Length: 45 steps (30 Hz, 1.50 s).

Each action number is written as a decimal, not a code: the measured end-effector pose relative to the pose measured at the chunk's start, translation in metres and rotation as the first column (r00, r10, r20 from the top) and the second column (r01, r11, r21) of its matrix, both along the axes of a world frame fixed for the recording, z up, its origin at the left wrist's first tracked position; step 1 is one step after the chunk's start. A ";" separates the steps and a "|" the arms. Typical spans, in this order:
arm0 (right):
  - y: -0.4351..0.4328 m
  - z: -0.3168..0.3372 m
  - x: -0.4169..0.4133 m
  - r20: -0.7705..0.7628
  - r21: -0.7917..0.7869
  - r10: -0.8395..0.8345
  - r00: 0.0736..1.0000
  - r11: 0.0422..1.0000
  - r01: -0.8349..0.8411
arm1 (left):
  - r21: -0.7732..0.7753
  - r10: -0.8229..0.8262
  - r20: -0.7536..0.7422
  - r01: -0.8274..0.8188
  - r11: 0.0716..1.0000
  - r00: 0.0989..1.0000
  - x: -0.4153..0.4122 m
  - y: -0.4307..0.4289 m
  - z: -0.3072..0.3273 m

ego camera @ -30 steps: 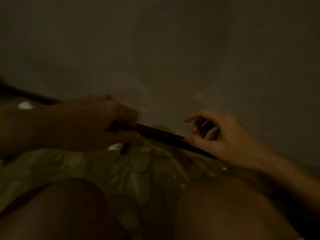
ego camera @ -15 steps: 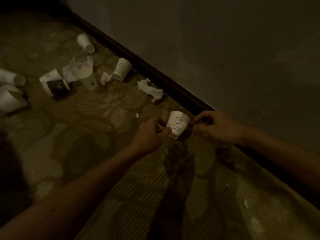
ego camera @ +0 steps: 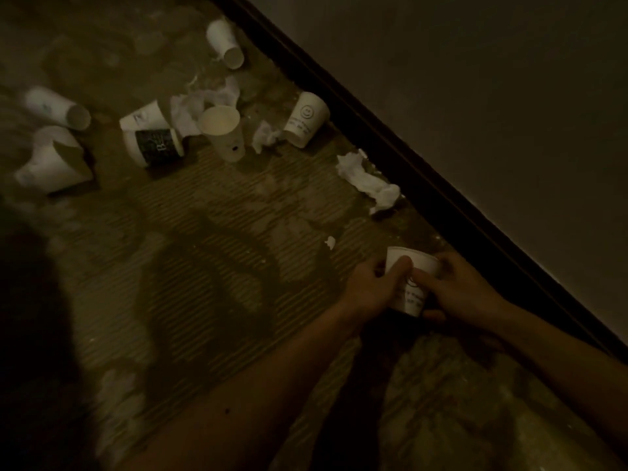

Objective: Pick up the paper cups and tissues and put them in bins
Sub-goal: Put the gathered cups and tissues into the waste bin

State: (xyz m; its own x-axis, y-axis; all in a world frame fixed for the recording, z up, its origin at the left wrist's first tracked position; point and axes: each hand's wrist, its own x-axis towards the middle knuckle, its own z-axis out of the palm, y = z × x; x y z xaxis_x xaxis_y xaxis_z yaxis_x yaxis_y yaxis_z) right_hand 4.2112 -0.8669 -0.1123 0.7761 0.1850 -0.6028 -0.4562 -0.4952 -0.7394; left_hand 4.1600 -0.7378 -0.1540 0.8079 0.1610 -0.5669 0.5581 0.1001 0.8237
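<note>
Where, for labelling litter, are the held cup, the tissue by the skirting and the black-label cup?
held cup (ego camera: 420, 262), head view, upper side wall.
tissue by the skirting (ego camera: 367, 180), head view, crumpled middle.
black-label cup (ego camera: 154, 146), head view, dark label.

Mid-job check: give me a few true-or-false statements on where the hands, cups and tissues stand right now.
1. The left hand and the right hand both grip one smiley cup. True.
2. A bin is in view. False: none shows.
3. A crumpled tissue lies beside the baseboard. True.
4. The held cup is the only cup in view. False: several others remain, among them a second smiley cup near the baseboard.
</note>
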 end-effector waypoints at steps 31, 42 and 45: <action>0.280 0.009 0.202 -0.171 -0.082 0.084 0.982 0.992 -0.099 | 0.090 0.533 0.051 -0.535 0.840 0.845 0.024 0.252 0.049; 0.300 -0.011 0.211 -0.106 -0.112 -0.014 0.994 0.994 0.002 | 0.463 0.019 -0.063 0.012 0.887 0.998 0.070 0.296 0.053; 0.282 0.003 0.197 -0.110 -0.127 0.041 0.993 0.990 -0.055 | 0.537 0.021 -0.194 0.088 0.839 0.981 0.079 0.299 0.047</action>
State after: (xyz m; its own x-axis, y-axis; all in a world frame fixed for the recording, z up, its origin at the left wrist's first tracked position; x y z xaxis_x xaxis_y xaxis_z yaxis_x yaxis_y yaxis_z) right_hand 4.4084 -0.5848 -0.1088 0.6980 0.1353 -0.7032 -0.5027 -0.6068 -0.6157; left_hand 4.2389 -0.4393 -0.1070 0.7078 0.4605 -0.5356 0.6996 -0.3526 0.6214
